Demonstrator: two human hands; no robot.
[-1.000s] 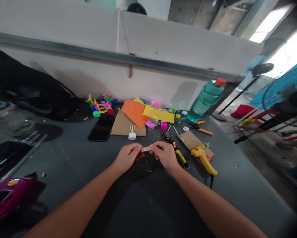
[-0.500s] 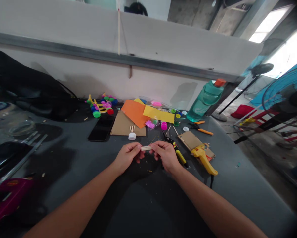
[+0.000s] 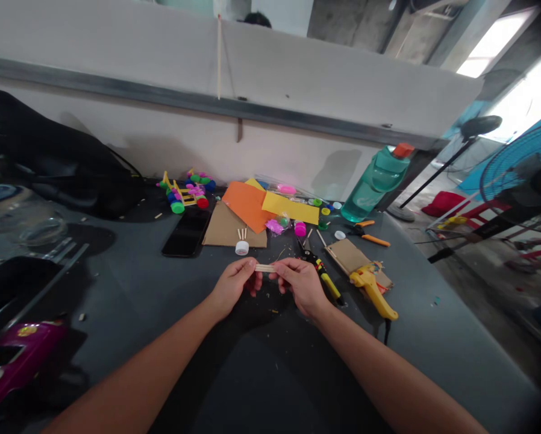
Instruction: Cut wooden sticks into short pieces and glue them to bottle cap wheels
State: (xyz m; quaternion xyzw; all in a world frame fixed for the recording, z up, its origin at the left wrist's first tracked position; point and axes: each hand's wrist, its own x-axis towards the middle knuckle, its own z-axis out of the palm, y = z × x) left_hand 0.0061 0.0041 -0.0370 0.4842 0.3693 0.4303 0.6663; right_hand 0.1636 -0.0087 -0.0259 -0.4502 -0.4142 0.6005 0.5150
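Between my two hands lies a small bundle of short wooden sticks [image 3: 265,268], held level just above the table. My left hand [image 3: 234,284] pinches its left end between thumb and fingers. At the other end, the thumb and fingers of my right hand [image 3: 298,282] are closed on it. Just beyond stands a white cap [image 3: 242,248] with several short sticks [image 3: 242,234] upright behind or in it; I cannot tell which. Beside my right hand are black-and-yellow pliers [image 3: 327,280], and further right a yellow hot glue gun [image 3: 373,292] rests on cardboard pieces.
A black phone [image 3: 185,234], brown cardboard [image 3: 223,228], orange paper [image 3: 243,204] and yellow paper [image 3: 293,208] lie behind my hands. Colourful toy cars [image 3: 184,196] sit back left. A teal bottle [image 3: 373,184] stands back right, near orange-handled pliers [image 3: 374,239]. A magenta device [image 3: 29,352] is at left.
Both hands keep their hold on the sticks and have barely moved. The whole view has shifted very slightly.
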